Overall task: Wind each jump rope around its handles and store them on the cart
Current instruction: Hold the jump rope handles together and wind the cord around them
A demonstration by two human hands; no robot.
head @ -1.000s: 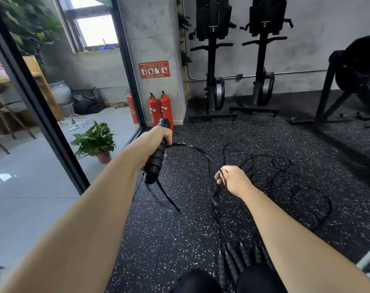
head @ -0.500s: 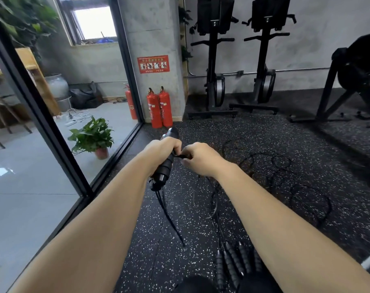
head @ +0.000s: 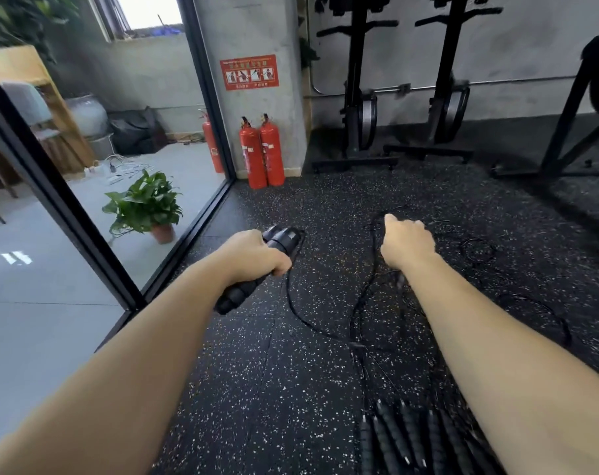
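A pair of black handles point(head: 257, 269) was clamped together in the left hand point(head: 253, 257), fingers wrapped fully closed around them, upper ends poking out past the thumb. The rope point(head: 293, 303) was seen dropping from those upper ends, sagging toward the floor point(head: 257, 389) and running across to the right hand point(head: 407, 243). That hand was held out to the right, well apart from the handles, fist closed with a thin cord apparently pinched in it — the actual contact was hidden behind the knuckles, so grip on the cord could not be confirmed. More handles point(head: 404, 437) lay bundled at bottom centre, loose cords point(head: 479, 250) tangled on the floor beyond. No cart was in view. Step judged as mid-wind: the cord should be kept taut, brought back over the handles and laid in neat adjacent turns — slack should be fed without dragging neighbouring cords along.
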